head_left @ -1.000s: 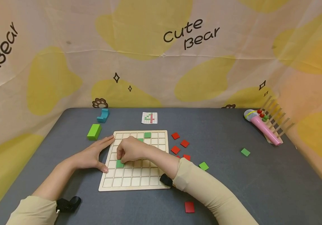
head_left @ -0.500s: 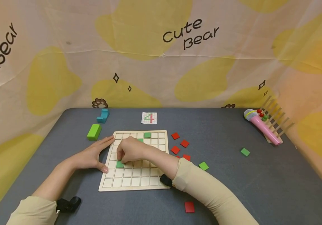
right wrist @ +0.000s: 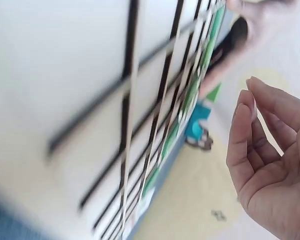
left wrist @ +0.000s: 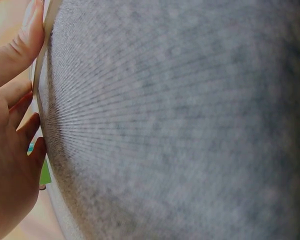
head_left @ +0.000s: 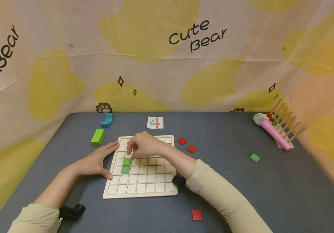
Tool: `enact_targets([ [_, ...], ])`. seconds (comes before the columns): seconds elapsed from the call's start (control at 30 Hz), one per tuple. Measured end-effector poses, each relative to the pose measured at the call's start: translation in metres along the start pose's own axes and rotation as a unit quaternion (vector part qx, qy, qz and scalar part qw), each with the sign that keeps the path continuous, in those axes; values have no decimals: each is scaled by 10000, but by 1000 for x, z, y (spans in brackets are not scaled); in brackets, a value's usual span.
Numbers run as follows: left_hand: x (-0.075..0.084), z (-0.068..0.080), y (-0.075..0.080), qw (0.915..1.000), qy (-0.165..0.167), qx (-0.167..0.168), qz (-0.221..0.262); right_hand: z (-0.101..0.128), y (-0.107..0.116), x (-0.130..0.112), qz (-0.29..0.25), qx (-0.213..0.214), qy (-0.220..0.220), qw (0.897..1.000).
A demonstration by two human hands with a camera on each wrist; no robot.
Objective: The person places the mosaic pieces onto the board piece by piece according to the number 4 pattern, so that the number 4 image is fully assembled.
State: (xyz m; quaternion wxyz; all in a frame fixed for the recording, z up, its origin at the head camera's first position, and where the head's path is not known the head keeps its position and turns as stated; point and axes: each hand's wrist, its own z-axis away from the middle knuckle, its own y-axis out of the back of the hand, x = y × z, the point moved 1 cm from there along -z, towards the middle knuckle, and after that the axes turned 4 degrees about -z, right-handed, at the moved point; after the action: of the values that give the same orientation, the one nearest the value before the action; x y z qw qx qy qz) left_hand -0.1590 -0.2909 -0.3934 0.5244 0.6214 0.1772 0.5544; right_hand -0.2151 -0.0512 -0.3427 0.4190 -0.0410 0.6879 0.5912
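Right hand (head_left: 143,146) hovers over the grid board (head_left: 142,185), fingers loosely curled and empty, hiding the upper squares. Left hand (head_left: 97,160) lies flat, touching the board's left edge. Two green tiles (head_left: 125,165) sit in the board; red tiles (head_left: 186,145) lie scattered on the surface (head_left: 271,194). The right wrist view confirms an empty palm.

A square wooden grid board (head_left: 143,187) lies in the middle of the grey table (head_left: 271,194), with two green square tiles (head_left: 125,165) in adjoining cells near its left edge — one directly behind the other. The left hand (head_left: 97,160) rests flat against the board's left edge, and the right hand (head_left: 143,145) hovers over its far half. Behind the board lies a small printed pattern card (head_left: 155,122); left of it a green rectangular block (head_left: 97,137), right of it loose red square tiles (head_left: 186,145) — a pink toy microphone (head_left: 273,131) lies at the far right.
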Motion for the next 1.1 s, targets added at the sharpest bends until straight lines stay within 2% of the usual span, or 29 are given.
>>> enact_targets([
  [0.17,1,0,0,10000,26,7,-12,17,23,18,-306,201,-121,9993],
  [0.5,-1,-1,-1,10000,30,-5,-11,67,65,47,-180,384,-465,9980],
  [0.77,-3,-1,-1,10000,8,2,-26,108,68,78,-326,282,-618,9972],
  [1.1,-4,-1,-2,10000,64,-5,-20,158,68,114,-871,161,-765,9931],
])
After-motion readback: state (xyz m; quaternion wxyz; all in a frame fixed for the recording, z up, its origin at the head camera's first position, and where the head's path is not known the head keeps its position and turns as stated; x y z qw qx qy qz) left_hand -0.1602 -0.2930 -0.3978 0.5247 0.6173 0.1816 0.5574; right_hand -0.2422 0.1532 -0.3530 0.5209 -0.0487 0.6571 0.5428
